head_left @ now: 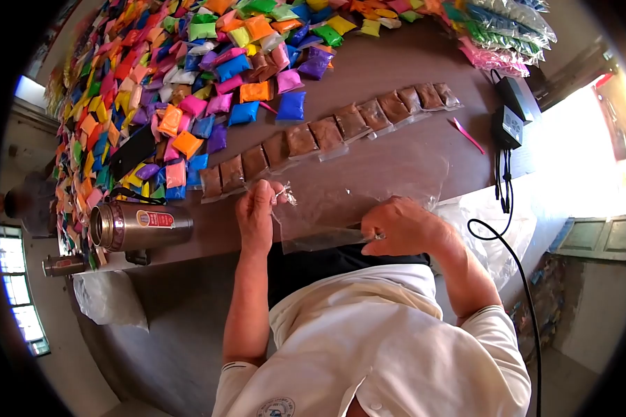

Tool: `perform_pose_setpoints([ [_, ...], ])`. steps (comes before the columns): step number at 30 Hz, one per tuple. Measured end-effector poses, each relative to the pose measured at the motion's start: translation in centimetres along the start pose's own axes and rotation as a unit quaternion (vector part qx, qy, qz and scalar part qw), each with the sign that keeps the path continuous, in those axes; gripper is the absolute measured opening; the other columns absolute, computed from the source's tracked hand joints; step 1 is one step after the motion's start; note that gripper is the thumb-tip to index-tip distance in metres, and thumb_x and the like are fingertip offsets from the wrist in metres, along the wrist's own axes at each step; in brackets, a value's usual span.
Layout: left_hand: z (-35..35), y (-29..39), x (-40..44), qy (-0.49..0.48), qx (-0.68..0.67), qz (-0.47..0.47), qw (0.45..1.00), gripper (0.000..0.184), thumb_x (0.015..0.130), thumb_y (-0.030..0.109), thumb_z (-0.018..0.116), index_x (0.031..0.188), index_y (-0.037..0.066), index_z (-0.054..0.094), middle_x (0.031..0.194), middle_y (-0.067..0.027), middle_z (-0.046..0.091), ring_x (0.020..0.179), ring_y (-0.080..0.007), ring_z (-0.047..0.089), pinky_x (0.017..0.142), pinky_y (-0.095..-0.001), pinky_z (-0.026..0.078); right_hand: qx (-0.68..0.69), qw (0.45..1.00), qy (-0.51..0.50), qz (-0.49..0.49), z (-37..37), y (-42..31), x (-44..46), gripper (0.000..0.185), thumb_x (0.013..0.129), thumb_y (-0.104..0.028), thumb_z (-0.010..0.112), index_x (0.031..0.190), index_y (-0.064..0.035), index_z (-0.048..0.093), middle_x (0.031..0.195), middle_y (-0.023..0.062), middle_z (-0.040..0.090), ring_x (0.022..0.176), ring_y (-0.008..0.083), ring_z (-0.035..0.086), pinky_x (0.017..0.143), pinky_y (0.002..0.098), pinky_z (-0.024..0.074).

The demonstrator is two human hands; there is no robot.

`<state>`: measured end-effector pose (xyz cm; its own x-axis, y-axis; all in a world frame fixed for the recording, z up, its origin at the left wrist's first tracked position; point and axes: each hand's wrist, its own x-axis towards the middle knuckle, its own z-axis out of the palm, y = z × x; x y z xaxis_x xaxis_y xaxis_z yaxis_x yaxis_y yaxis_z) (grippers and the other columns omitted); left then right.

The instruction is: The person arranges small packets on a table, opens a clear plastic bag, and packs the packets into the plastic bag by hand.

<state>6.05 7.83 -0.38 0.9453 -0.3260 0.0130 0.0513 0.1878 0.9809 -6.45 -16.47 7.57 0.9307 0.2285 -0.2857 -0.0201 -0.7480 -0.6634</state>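
Observation:
A clear plastic bag (320, 226) spreads flat between my two hands at the table's near edge. My left hand (259, 212) is closed in a pinch at its left side, with a crumpled, shiny bit of plastic (289, 196) poking out past the fingers. At the other end, my right hand (400, 226) has its fingers curled on the bag's right part; the fingertips are partly hidden. Just beyond the bag lies a slanting row of several brown packets (302, 140), side by side in clear film.
Small coloured packets (188, 104) are heaped at the left and back. A steel flask (142, 226) lies near the left edge, near a black phone (133, 151). On the right are a pink stick (469, 136), black adapters (509, 126) with cables, and stacked filled bags (501, 38).

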Motion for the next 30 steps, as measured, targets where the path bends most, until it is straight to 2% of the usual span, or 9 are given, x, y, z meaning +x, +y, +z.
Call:
perform_pose_setpoints([
  [4, -0.3, 0.2, 0.3, -0.010, -0.061, 0.003, 0.998, 0.040, 0.102, 0.032, 0.052, 0.071, 0.006, 0.051, 0.088, -0.0066, 0.064, 0.073, -0.0109, 0.054, 0.073, -0.0266, 0.043, -0.004, 0.999, -0.031, -0.028, -0.2, -0.1, -1.1, 0.022, 0.070, -0.025, 0.075, 0.072, -0.0048, 0.066, 0.100, 0.0108, 0.067, 0.090, 0.0325, 0.064, 0.079, 0.0415, 0.0489],
  [8, -0.2, 0.1, 0.3, -0.034, -0.043, 0.006, 0.998, 0.041, 0.102, 0.034, 0.051, 0.071, 0.007, 0.050, 0.089, -0.0085, 0.063, 0.075, -0.0109, 0.054, 0.073, -0.0268, 0.042, -0.031, 0.998, 0.016, -0.054, 0.4, 0.2, -2.0, 0.024, 0.071, -0.027, 0.073, 0.072, -0.0046, 0.066, 0.091, 0.0134, 0.065, 0.090, 0.0343, 0.063, 0.077, 0.0441, 0.0486],
  [10, -0.1, 0.4, 0.4, 0.027, -0.025, -0.042, 0.998, 0.041, 0.101, 0.035, 0.051, 0.072, 0.007, 0.050, 0.087, -0.0087, 0.062, 0.076, -0.0126, 0.053, 0.074, -0.0283, 0.042, -0.082, 0.980, 0.114, -0.137, 0.9, 0.3, -2.0, 0.026, 0.073, -0.026, 0.074, 0.081, -0.0026, 0.065, 0.095, 0.0136, 0.063, 0.095, 0.0349, 0.062, 0.079, 0.0437, 0.0483],
  [13, 0.9, 1.4, 1.2, 0.046, -0.072, -0.043, 0.995, 0.041, 0.101, 0.036, 0.051, 0.072, 0.008, 0.049, 0.083, -0.0080, 0.060, 0.075, -0.0142, 0.053, 0.076, -0.0298, 0.041, -0.061, 0.978, 0.150, -0.133, 0.9, -0.8, -1.1, 0.032, 0.075, -0.025, 0.074, 0.094, -0.0010, 0.064, 0.094, 0.0146, 0.063, 0.095, 0.0370, 0.061, 0.080, 0.0445, 0.0482],
  [16, 2.1, 1.4, 1.9, -0.003, -0.088, -0.017, 0.996, 0.040, 0.101, 0.036, 0.050, 0.072, 0.008, 0.048, 0.080, -0.0073, 0.057, 0.076, -0.0154, 0.053, 0.077, -0.0303, 0.040, -0.045, 0.996, 0.062, -0.052, 0.4, -2.2, 0.6, 0.041, 0.076, -0.025, 0.074, 0.109, -0.0018, 0.063, 0.112, 0.0150, 0.064, 0.104, 0.0366, 0.060, 0.087, 0.0453, 0.0473],
  [20, 2.9, 0.8, 2.1, -0.012, -0.087, -0.013, 0.996, 0.040, 0.102, 0.036, 0.049, 0.074, 0.008, 0.048, 0.081, -0.0075, 0.057, 0.077, -0.0155, 0.053, 0.078, -0.0299, 0.040, 0.004, 0.995, 0.072, -0.070, 0.6, -2.9, 2.8, 0.040, 0.077, -0.025, 0.074, 0.109, -0.0041, 0.065, 0.114, 0.0152, 0.064, 0.104, 0.0366, 0.060, 0.087, 0.0453, 0.0473],
  [23, 2.5, 0.5, 2.2, 0.009, -0.095, -0.029, 0.995, 0.040, 0.102, 0.036, 0.048, 0.075, 0.007, 0.049, 0.083, -0.0084, 0.058, 0.078, -0.0164, 0.054, 0.079, -0.0304, 0.041, 0.019, 0.999, -0.001, -0.050, 0.9, -3.1, 3.9, 0.030, 0.077, -0.022, 0.072, 0.101, -0.0054, 0.066, 0.118, 0.0153, 0.063, 0.104, 0.0363, 0.060, 0.086, 0.0445, 0.0480],
  [26, 1.6, 0.6, 2.0, -0.008, -0.141, -0.038, 0.989, 0.039, 0.103, 0.036, 0.047, 0.077, 0.007, 0.050, 0.086, -0.0092, 0.060, 0.080, -0.0174, 0.055, 0.080, -0.0320, 0.042, 0.032, 0.988, 0.004, -0.149, 2.6, -2.4, 5.2, 0.021, 0.076, -0.018, 0.070, 0.092, -0.0052, 0.064, 0.121, 0.0161, 0.062, 0.103, 0.0359, 0.060, 0.084, 0.0446, 0.0491],
  [30, 0.9, 0.1, 1.9, -0.040, -0.177, -0.038, 0.983, 0.038, 0.102, 0.037, 0.047, 0.079, 0.007, 0.051, 0.093, -0.0096, 0.061, 0.085, -0.0186, 0.057, 0.084, -0.0348, 0.044, 0.008, 0.975, 0.127, -0.182, 4.4, -1.9, 5.7, 0.013, 0.078, -0.011, 0.064, 0.088, -0.0035, 0.062, 0.112, 0.0162, 0.063, 0.097, 0.0363, 0.061, 0.080, 0.0452, 0.0499],
])
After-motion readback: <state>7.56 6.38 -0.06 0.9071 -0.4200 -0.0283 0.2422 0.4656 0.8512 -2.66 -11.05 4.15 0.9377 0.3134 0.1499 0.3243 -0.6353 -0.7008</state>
